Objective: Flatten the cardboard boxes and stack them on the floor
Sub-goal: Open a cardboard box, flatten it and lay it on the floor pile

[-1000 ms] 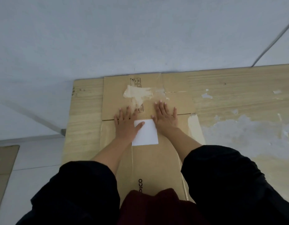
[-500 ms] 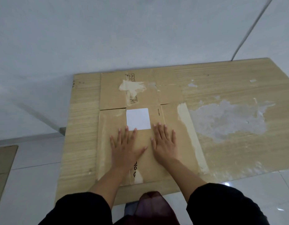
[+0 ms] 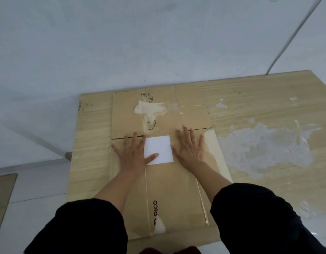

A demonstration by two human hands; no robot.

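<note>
So both hands are flat on the cardboard box (image 3: 167, 187), which is already flattened and lying on a wooden desk (image 3: 268, 110) that's pushed up against a pale wall (image 3: 122, 43). Left hand (image 3: 133, 155) is palm down with its fingers spread out straight, thumb tip resting on the left edge of a white label (image 3: 162, 148) stuck to the box. Right hand (image 3: 190, 148) is just right of that label, also flat and splayed, gripping nothing. The fingertips of both reach about to the slit between the near panel and the far flaps. There's a torn pale patch (image 3: 149, 110) on the far flap and black lettering near the close edge. The desk surface is scuffed, with a big worn grey patch (image 3: 264, 149) on the right. Black sleeves (image 3: 250, 217) fill the near part of the view. Another brown sheet (image 3: 3, 195) lies on the white tile floor at far left.
</note>
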